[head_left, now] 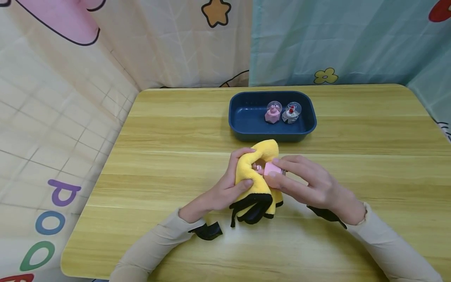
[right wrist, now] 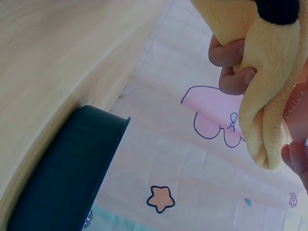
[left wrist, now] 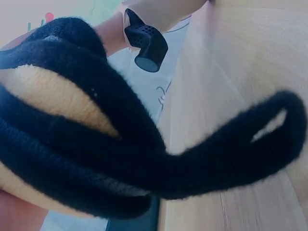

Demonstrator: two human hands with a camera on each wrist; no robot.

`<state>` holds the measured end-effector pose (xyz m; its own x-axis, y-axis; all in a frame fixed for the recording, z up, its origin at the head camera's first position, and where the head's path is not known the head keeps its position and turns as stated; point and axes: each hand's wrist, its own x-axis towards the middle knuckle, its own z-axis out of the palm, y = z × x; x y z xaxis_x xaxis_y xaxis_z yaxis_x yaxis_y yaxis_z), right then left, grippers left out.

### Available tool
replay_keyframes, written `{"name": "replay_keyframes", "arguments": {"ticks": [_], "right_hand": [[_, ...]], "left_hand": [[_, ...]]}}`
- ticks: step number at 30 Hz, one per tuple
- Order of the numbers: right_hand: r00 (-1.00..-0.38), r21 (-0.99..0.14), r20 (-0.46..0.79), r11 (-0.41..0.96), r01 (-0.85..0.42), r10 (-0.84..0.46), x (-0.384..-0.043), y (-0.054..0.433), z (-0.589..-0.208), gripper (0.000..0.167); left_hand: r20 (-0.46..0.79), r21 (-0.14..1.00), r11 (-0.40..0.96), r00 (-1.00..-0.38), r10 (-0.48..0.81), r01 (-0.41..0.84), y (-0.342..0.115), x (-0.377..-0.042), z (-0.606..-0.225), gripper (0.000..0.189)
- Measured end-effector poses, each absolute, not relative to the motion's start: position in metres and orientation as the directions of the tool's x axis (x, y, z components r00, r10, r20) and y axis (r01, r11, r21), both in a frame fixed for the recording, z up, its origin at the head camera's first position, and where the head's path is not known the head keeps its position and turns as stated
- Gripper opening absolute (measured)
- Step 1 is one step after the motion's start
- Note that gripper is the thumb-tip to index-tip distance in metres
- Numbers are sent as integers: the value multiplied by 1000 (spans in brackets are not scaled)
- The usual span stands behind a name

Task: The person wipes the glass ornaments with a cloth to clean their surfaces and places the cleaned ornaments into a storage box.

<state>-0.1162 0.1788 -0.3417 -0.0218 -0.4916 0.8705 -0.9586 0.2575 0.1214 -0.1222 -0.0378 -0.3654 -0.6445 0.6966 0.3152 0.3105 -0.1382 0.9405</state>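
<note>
A yellow cloth with black edging (head_left: 258,187) bunches up above the table, gripped by my left hand (head_left: 225,190) with the thumb on its near side. In the left wrist view, a black loop (left wrist: 240,144) dangles from the edging. My right hand (head_left: 315,182) pinches a small toy with a pink faceted base (head_left: 272,169) between thumb and fingers, at the cloth's fold. The toy's other end sits within the fold and is partly hidden. In the right wrist view the pink base (right wrist: 294,103), with faint lettering, shows beside the cloth.
Behind the hands stands a dark blue tray (head_left: 243,135). In it are a pink-based clear-domed toy (head_left: 273,113) and a white-based one (head_left: 291,113) with a red detail. Printed curtains (head_left: 176,43) hang behind the wooden table (head_left: 169,133). Black devices (head_left: 208,231) are strapped to the wrists.
</note>
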Motion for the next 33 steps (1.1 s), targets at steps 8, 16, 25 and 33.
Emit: {"name": "replay_keyframes", "arguments": {"ticks": [8, 16, 25, 33], "right_hand": [[12, 176, 873, 292, -940, -488, -118, 178, -342, 16], [5, 150, 887, 277, -949, -462, -120, 177, -340, 18], [-100, 20, 899, 269, -963, -426, -120, 175, -343, 29], [-287, -201, 899, 269, -942, -332, -116, 174, -348, 47]], "left_hand": [[296, 948, -131, -654, 696, 290, -38, -122, -366, 77], [300, 947, -130, -659, 690, 295, -38, -123, -366, 76], [360, 920, -124, -674, 645, 372, -35, -121, -367, 78], [419, 883, -112, -659, 624, 455, -35, -121, -367, 75]]}}
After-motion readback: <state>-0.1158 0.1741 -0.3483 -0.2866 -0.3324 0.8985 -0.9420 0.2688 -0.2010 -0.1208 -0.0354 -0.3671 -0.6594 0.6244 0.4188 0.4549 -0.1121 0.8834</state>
